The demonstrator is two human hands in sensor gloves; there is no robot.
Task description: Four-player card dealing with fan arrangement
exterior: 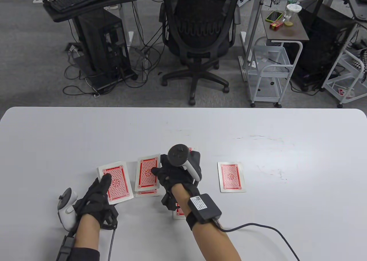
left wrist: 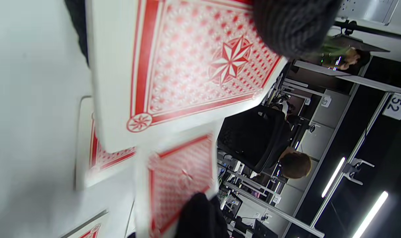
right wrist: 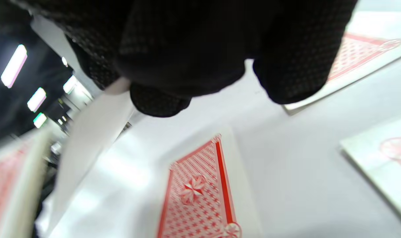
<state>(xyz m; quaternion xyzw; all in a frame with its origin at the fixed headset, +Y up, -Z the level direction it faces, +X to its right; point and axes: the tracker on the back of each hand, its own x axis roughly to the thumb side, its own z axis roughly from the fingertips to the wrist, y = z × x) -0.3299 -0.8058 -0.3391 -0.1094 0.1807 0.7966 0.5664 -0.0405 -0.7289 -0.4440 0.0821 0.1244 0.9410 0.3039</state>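
While the left hand (exterior: 96,199) grips the deck (exterior: 116,181) at the near left, the right hand (exterior: 177,172) pinches one card (exterior: 148,172) above a dealt card. Another single card (exterior: 231,177) lies well apart to the right.

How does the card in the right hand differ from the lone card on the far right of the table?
The card in the right hand is pinched by the right hand above another card; the lone card lies flat, untouched. The held card sits mid-table by the deck; the lone card sits apart, to the right. Both show red patterned backs.
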